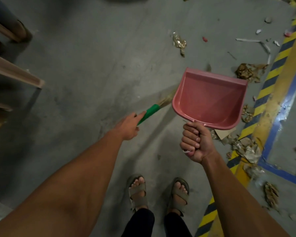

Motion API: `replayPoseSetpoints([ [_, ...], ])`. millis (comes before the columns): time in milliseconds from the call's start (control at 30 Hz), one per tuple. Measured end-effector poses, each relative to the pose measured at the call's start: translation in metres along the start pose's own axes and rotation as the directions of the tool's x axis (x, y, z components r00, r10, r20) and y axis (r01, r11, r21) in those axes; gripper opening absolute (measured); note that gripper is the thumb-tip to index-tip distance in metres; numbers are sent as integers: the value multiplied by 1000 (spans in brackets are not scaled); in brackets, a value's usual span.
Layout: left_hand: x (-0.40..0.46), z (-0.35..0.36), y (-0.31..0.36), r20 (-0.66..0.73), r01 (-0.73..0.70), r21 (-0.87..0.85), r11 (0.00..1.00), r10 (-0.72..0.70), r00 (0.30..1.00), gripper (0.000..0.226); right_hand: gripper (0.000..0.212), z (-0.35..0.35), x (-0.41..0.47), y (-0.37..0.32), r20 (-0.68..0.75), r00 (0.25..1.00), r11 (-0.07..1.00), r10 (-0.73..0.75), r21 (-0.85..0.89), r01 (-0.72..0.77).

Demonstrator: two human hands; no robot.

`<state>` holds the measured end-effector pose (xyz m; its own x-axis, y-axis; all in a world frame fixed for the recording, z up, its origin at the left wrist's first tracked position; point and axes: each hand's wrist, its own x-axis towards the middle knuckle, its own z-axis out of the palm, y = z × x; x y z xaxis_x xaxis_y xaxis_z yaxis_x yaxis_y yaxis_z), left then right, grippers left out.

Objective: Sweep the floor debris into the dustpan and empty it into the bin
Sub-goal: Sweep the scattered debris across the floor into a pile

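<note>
Two hands, both occupied. Our right hand (194, 141) gripped the handle of the pink dustpan (207, 100), held off the floor (92, 57), pan empty. Our left hand (127, 126) held the broom (152, 111) by its green handle, bristles partly hidden behind the dustpan. Debris (246, 72) lay scattered at right, along the striped tape (270, 79).

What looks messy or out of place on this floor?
Crumpled wrappers and paper scraps litter the floor along the yellow-black striped line. The pink dustpan, held in the right hand, is empty.
</note>
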<state>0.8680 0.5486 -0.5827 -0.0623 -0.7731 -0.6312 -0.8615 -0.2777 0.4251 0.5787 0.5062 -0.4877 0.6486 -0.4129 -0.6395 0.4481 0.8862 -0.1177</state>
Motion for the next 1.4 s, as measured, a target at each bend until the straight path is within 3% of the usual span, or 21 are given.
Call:
replayPoseSetpoints([
  [133, 0, -27, 6, -133, -57, 17, 998, 58, 989, 79, 44, 16, -2, -12, -5, 999, 999, -53, -1, 53],
  [300, 23, -61, 16, -328, 116, -91, 989, -140, 934, 75, 44, 18, -1, -31, 34, 996, 996, -82, 26, 81],
  [433, 73, -79, 40, -319, 225, -174, 959, -271, 908, 73, 44, 3, 7, -53, 34, 995, 995, -95, 41, 94],
  [533, 117, -84, 65, -266, 254, -148, 956, -286, 921, 72, 44, -9, 16, -75, 31, 994, 994, -100, 48, 99],
  [633, 157, -81, 97, -181, 189, -42, 981, -193, 964, 72, 44, -21, 20, -100, 22, 993, 992, -112, 61, 110],
  [767, 203, -72, 142, -34, -61, 114, 992, 65, 997, 64, 44, -41, 21, -138, 10, 993, 989, -118, 89, 116],
  [933, 227, -80, 193, 157, -387, 219, 896, 359, 920, 70, 42, -53, 13, -183, -22, 989, 984, -144, 100, 146],
  [1067, 236, -103, 204, 52, -470, 238, 850, 472, 880, 72, 43, -48, 11, -219, -16, 986, 981, -164, 103, 164],
  [1200, 253, -143, 202, -173, -369, 176, 913, 398, 901, 73, 43, -36, 18, -252, -13, 985, 979, -174, 103, 174],
  [1400, 303, -216, 208, -416, -21, 102, 995, 62, 907, 69, 43, -15, 43, -293, -7, 979, 974, -204, 98, 204],
])
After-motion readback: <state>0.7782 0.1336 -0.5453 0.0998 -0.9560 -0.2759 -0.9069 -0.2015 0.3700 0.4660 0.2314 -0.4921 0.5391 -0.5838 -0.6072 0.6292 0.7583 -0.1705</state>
